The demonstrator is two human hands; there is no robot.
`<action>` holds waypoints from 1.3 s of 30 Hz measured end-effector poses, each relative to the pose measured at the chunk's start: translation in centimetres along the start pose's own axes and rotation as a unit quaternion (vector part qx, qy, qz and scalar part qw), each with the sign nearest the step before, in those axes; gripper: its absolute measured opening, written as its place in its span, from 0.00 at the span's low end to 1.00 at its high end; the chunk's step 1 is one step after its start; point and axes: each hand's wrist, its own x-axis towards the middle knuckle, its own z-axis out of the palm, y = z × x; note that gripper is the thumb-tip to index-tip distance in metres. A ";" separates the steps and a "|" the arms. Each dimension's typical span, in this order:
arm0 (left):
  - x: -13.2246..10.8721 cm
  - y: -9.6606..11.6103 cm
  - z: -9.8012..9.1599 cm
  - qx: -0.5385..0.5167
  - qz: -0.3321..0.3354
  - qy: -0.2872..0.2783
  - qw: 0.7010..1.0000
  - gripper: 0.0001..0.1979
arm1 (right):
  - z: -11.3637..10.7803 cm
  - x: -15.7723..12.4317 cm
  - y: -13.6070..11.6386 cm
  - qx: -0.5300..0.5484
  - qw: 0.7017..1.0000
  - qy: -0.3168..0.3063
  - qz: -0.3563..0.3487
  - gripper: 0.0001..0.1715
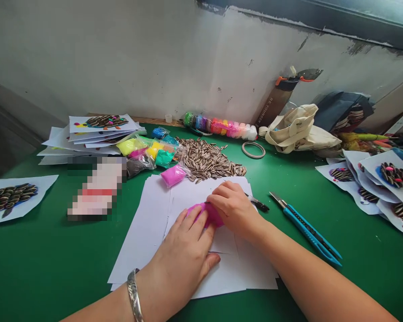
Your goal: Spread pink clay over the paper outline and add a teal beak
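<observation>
A flattened patch of magenta modelling clay (pixel 215 215) lies on white paper sheets (pixel 137 250). My left hand (pixel 184 250) rests over its near left side, fingers stretched out and fingertips on the clay. At the clay's upper right edge is my right hand (pixel 233 208), its fingers curled together. A small dark tip shows by those fingertips, too small to name. Beyond the hands, a bag of magenta clay (pixel 173 175) lies on the paper's far edge, next to a heap of striped sunflower seeds (pixel 208 161). A black pen (pixel 259 204) lies partly behind my right hand.
A blue utility knife (pixel 310 232), blade out, lies right of the paper. Behind are a tape roll (pixel 253 150), coloured clay packs (pixel 221 127), a canvas bag (pixel 295 129) and a bottle (pixel 275 100). Seed-covered pictures lie stacked left (pixel 104 123) and right (pixel 392 179).
</observation>
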 end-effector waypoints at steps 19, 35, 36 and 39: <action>0.2 0.2 -0.6 -0.025 -0.023 -0.030 0.999 0.26 | 0.0 0.3 -0.9 -0.017 0.999 0.030 0.017 0.11; 0.2 0.4 -0.6 -0.027 -0.026 -0.037 0.999 0.28 | -0.2 0.8 -1.1 -0.010 1.000 0.014 -0.005 0.10; 0.2 0.4 -0.6 -0.026 -0.026 -0.038 0.999 0.27 | -0.2 0.8 -1.1 -0.011 1.000 0.016 -0.001 0.10; 0.1 0.3 -0.4 -0.023 -0.021 -0.031 0.999 0.27 | -0.2 0.7 -1.0 -0.018 1.000 0.010 -0.001 0.10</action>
